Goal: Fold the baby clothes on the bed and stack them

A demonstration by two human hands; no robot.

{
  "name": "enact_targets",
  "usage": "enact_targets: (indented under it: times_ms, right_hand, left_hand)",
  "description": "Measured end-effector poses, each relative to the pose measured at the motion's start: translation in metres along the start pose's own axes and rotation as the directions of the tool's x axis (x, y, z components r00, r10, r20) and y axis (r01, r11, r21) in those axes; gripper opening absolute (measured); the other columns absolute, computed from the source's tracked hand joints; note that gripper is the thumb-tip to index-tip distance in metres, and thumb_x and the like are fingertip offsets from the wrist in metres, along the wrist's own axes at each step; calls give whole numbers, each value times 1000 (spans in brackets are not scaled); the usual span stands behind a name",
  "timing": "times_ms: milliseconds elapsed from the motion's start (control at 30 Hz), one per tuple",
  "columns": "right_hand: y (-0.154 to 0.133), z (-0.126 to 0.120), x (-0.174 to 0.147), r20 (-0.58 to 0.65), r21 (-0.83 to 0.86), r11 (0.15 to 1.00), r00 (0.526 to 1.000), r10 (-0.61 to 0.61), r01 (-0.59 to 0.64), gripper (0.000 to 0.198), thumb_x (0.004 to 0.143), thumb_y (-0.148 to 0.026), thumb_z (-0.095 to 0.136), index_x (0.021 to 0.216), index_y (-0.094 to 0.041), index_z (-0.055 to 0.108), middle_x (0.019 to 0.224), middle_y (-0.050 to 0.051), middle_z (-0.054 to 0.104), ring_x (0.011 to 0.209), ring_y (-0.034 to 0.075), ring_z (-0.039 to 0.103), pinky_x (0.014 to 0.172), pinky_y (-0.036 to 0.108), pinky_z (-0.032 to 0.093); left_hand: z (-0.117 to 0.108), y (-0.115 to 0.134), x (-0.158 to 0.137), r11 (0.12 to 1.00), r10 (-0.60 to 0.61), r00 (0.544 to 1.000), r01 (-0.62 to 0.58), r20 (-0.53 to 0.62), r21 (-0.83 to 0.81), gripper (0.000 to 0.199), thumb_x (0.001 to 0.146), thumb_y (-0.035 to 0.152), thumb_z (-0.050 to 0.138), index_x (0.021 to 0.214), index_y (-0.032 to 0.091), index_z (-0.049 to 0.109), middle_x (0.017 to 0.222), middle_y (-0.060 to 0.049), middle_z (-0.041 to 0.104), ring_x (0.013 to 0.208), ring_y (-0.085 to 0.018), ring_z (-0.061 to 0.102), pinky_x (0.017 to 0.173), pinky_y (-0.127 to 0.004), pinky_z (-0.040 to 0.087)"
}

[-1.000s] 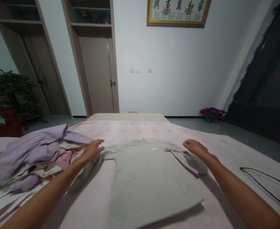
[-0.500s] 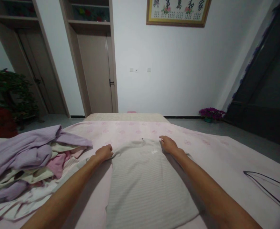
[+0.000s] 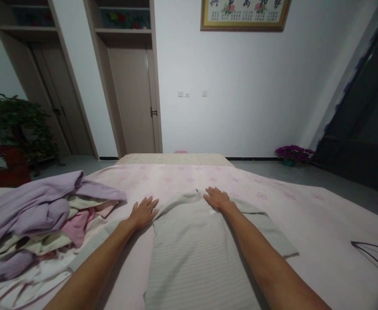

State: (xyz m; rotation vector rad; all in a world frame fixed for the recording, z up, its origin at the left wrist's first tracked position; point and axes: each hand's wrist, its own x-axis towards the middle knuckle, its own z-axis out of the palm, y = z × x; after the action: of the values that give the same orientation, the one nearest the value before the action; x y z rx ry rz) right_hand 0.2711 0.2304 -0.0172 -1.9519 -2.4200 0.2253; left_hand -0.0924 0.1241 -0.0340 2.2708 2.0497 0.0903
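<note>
One pink sheet spreads beneath both hands and well beyond them. On it lies the shirt, its body mostly between the forearms, its near end cut off by the view. Beyond the left hand's outer side sits the pile, lilac, cream and pink clothes in a jumble, apparently untouched by any sorting.

Spreading the shirt looks largely done: one sleeve reaches out past the left forearm, partly hidden by it, and the other sleeve angles outward from the right forearm. Some smoothing seems left, since creases cross the chest between the arms.

Well out from the right hand lies a black wire, only partly in view. The left hand rests palm down, fingers spread, at one shoulder; the right hand lies flat beside the collar. They are apart, and neither seems to grip anything.
</note>
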Motion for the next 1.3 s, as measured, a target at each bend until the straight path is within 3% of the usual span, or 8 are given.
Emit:
enact_targets:
  times_ms: [267, 433, 600, 700, 800, 967, 1067, 1300]
  right_hand:
    - [0, -1, 15, 1, 0, 999, 999, 40, -40, 63, 99, -56, 26, 155, -27, 33, 165, 7, 22, 151, 30, 17, 116, 59, 15]
    - [2, -2, 6, -91, -9, 999, 995, -47, 46, 48, 100, -44, 34, 143, -28, 49, 156, 8, 42, 142, 28, 36, 111, 49, 27]
    - [0, -12, -14, -183, -2, 994, 978, -104, 105, 29, 93, -29, 48, 119, -25, 61, 118, 8, 69, 106, 22, 61, 85, 31, 40]
    - [6, -26, -27, -220, 17, 993, 969, -111, 118, 26, 88, -26, 53, 112, -27, 60, 105, 3, 72, 94, 20, 63, 72, 27, 37]
    - [15, -45, -33, -243, 34, 994, 965, -96, 107, 22, 86, -31, 57, 107, -27, 62, 101, 2, 72, 91, 19, 63, 67, 26, 35]
    - [14, -66, -21, -289, 105, 991, 951, 108, -81, 46, 85, -52, 60, 122, -24, 61, 115, 10, 70, 104, 27, 62, 78, 31, 41]
    - [20, -62, -17, -279, 179, 978, 948, 154, -106, 54, 87, -54, 57, 131, -24, 59, 132, 11, 62, 118, 30, 56, 94, 36, 42]
    - [110, -45, -60, -153, 253, 938, 947, 282, -238, 52, 83, -20, 52, 134, -15, 60, 134, 14, 62, 119, 26, 60, 94, 32, 47]
  left_hand:
    - [13, -1, 1, 999, -30, 997, 30, -70, -12, 56, 100, 51, 35, 153, 32, 39, 163, -9, 28, 150, -35, 22, 115, -62, 20]
    - [9, -3, -5, 983, 42, 981, -74, -187, -166, 45, 98, 49, 43, 137, 32, 59, 153, -7, 47, 145, -33, 35, 116, -56, 25]
    - [5, 0, -16, 937, 75, 953, -168, -294, -305, 26, 92, 37, 51, 109, 22, 65, 117, -7, 69, 111, -21, 61, 97, -33, 44]
    - [-3, 3, -20, 934, -4, 959, -97, -284, -343, 16, 91, 32, 48, 101, 23, 58, 93, -2, 68, 86, -19, 63, 78, -29, 45]
    - [-25, 3, -16, 929, -121, 934, -13, -337, -370, 12, 91, 31, 47, 97, 24, 54, 84, 0, 66, 79, -18, 62, 71, -27, 43]
    - [-80, 6, 12, 957, -253, 887, 172, -386, -232, 24, 93, 31, 46, 114, 23, 54, 105, -5, 69, 95, -22, 64, 78, -30, 46]
    - [-90, 22, 23, 965, -261, 876, 235, -405, -113, 47, 91, 24, 49, 137, 16, 46, 128, -16, 62, 117, -29, 57, 96, -40, 43]
    - [-16, 88, -17, 998, 57, 965, -62, -256, -12, 49, 98, 35, 44, 143, 16, 50, 150, -13, 48, 143, -29, 36, 117, -41, 28]
